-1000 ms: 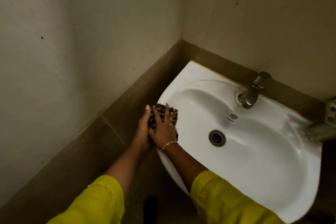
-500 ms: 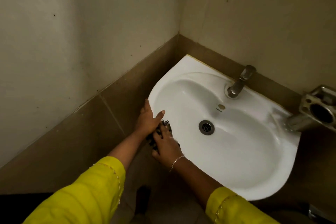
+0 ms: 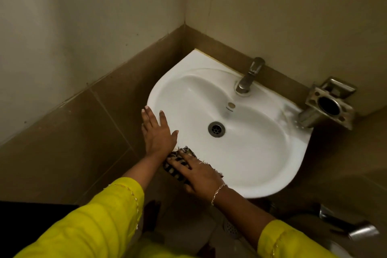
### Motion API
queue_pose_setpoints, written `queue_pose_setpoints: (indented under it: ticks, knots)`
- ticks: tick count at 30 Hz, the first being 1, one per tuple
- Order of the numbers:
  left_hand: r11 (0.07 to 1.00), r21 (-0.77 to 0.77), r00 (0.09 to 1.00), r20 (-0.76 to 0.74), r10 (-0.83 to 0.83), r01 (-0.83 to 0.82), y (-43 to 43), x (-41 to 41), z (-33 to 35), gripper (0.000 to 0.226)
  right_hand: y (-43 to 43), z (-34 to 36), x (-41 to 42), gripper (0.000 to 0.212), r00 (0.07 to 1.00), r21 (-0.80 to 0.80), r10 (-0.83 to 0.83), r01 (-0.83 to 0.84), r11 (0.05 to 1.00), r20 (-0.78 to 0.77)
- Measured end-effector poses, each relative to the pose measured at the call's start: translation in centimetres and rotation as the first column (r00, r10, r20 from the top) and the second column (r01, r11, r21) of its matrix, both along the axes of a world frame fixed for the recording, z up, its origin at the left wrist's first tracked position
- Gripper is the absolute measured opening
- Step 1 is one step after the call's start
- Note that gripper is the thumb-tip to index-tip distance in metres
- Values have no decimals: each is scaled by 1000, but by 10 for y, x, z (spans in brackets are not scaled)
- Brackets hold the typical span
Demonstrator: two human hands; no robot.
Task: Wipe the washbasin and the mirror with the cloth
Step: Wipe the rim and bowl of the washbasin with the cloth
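Right hand [image 3: 198,175] pressed the cloth [image 3: 170,169] flat-fingered on the washbasin [image 3: 297,148] rim; left hand [image 3: 158,132], fingers straight, braced beside it; firm overlapping strokes along the rim would suit.

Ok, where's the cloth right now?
In the head view, the cloth lies on the near-left rim of the washbasin, under the right hand, beside the left hand resting flat there.

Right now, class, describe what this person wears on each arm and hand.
Both arms wear bright yellow-green sleeves, left sleeve and right sleeve, each with pale beaded trim, ending short of the wrist. A thin chain bracelet circles the right wrist. The right hand seems to wear a ring; the left hand shows no jewellery.
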State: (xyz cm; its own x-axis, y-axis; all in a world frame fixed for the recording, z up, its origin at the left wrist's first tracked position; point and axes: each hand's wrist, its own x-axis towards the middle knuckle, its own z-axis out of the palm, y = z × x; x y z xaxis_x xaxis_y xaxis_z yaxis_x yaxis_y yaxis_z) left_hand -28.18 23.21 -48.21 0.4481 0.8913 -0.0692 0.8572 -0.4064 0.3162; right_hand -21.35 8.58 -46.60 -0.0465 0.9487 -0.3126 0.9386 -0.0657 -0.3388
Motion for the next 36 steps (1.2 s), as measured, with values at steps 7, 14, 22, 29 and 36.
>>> queue_pose_setpoints:
  ticks: [7, 14, 22, 29, 36]
  knots:
    - [997, -7, 997, 2, 75, -75, -7, 7, -4, 77, -52, 0, 35, 83, 997, 103, 78, -79, 992, 17]
    - [989, 49, 988, 72, 134, -138, -10, 11, -8, 67, -100, 5, 91, 79, 985, 76, 162, -166, 983, 61]
    - [985, 70, 986, 78, 149, -155, -9, 12, -10, 64, -88, -5, 65, 76, 972, 138, -38, 6, 990, 233]
    - [985, 80, 986, 82, 145, -151, -9, 11, -12, 61, -115, -11, 107, 60, 945, 271, 88, -178, 946, 314]
    - [985, 84, 986, 90, 143, -150, -10, 11, -10, 60, -128, 1, 184, 64, 890, 35, 260, -294, 955, 374]
